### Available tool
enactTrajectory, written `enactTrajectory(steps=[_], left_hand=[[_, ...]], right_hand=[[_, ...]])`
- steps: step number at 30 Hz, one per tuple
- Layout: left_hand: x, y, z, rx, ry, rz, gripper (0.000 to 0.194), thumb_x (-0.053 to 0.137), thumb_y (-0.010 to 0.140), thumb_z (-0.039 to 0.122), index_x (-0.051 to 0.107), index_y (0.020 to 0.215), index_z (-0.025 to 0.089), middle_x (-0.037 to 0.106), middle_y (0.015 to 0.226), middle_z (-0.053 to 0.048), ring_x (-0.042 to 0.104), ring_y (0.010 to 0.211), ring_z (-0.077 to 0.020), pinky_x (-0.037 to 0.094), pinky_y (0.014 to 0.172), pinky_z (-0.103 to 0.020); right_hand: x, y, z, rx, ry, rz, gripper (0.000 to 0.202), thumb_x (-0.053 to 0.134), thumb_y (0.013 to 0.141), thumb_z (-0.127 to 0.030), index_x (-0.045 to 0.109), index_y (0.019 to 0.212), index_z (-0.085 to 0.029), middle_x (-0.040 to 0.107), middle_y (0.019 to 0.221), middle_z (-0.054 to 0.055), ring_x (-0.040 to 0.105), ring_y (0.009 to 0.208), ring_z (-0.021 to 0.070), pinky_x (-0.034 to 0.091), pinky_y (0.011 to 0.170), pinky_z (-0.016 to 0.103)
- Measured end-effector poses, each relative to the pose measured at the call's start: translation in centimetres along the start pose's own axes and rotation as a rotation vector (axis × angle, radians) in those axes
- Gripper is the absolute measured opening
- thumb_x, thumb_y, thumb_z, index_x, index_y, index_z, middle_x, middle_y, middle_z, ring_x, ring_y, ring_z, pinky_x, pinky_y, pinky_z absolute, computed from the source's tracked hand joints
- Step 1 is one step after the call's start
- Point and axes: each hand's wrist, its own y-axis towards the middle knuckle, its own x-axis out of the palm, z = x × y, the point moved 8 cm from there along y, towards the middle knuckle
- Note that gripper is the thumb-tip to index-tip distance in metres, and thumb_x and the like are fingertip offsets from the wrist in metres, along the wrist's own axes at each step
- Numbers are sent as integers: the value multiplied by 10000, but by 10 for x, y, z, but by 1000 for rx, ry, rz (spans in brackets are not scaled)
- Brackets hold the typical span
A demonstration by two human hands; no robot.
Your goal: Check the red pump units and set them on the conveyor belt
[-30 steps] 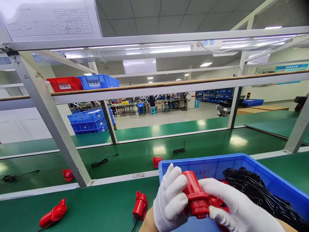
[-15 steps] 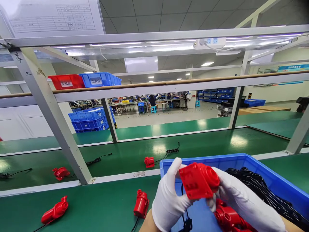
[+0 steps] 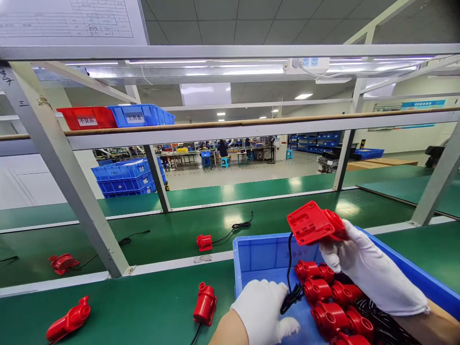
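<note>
My right hand (image 3: 366, 263), in a white glove, grips a red plastic pump (image 3: 312, 223) above the blue bin. The pump's flat, slotted base plate faces me. Its black cord (image 3: 289, 258) hangs down to a tied cord bundle (image 3: 293, 298). My left hand (image 3: 264, 309), also gloved, is low over the bin's left side, right beside that bundle. Its thumb stands apart from the fingers; whether the fingertips touch the cord I cannot tell. Beneath my right hand, several red pumps (image 3: 328, 318) lie in rows in the bin, black cords among them.
The blue bin (image 3: 264, 242) stands on the green bench (image 3: 143, 306). Left of it lie a red pump (image 3: 204, 304) and another red pump (image 3: 68, 320). Beyond the white rail, more pumps with cords lie on the green surface (image 3: 158, 258). A slanted metal post (image 3: 77, 187) rises at left.
My right hand has lifted the pump up and to the right, tilting its base plate. The left hand has let go of the pump and dropped toward the cord bundle. The view has shifted slightly.
</note>
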Motion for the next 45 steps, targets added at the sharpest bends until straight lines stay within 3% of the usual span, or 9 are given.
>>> enactTrajectory(steps=[3, 12, 18, 24, 45], left_hand=[[7, 0, 1, 38, 65, -48, 567, 554, 835, 646, 603, 1193, 208, 714, 955, -105, 683, 848, -347, 525, 728, -420], [3, -2, 3, 22, 115, -49, 503, 515, 890, 568, 595, 1203, 183, 703, 1003, -120, 672, 892, -347, 526, 764, -437], [7, -1, 2, 19, 96, -63, 507, 524, 889, 549, 595, 1238, 187, 703, 1018, -133, 669, 912, -360, 525, 783, -465], [8, 0, 2, 18, 104, -66, 491, 533, 892, 526, 599, 1234, 179, 701, 1036, -135, 665, 932, -361, 526, 806, -484], [9, 2, 1, 34, 101, -37, 516, 543, 864, 591, 618, 1180, 189, 715, 972, -115, 682, 875, -347, 542, 769, -453]], right_hand=[[-7, 4, -1, -20, -16, 28, 472, 440, 952, -592, 655, 806, -198, 584, 615, 19, 501, 523, 126, 441, 535, 261], [-10, 6, -19, -90, 48, 117, 356, 509, 955, -513, 637, 890, -187, 592, 645, 5, 499, 522, 97, 419, 493, 206], [-20, 7, -34, -131, 70, 206, 371, 644, 845, -556, 628, 892, -188, 593, 601, 4, 484, 472, 96, 401, 435, 196], [-17, 7, -29, -117, 60, 153, 321, 561, 929, -497, 634, 914, -184, 593, 631, 3, 499, 510, 95, 416, 470, 197], [-18, 17, -28, -66, -66, 134, 362, 535, 929, -533, 597, 848, -186, 571, 616, 0, 490, 507, 90, 389, 474, 206]])
